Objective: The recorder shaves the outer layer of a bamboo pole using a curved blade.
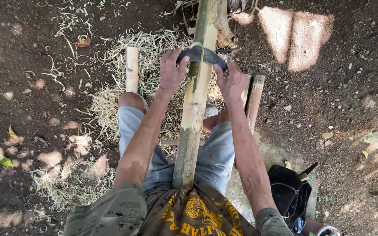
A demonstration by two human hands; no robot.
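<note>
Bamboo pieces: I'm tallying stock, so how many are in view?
3: a long pole between the knees under both hands, a short piece left, another right. Shavings may hide more.

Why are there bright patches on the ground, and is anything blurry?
In the head view, sunlight falls in patches on the dirt, with mostly shade elsewhere. The bamboo pole, the left hand and the right hand on the curved blade sit in soft shade and look sharp. The brightest patches are washed out; the bottom edge near the shirt is slightly soft.
</note>
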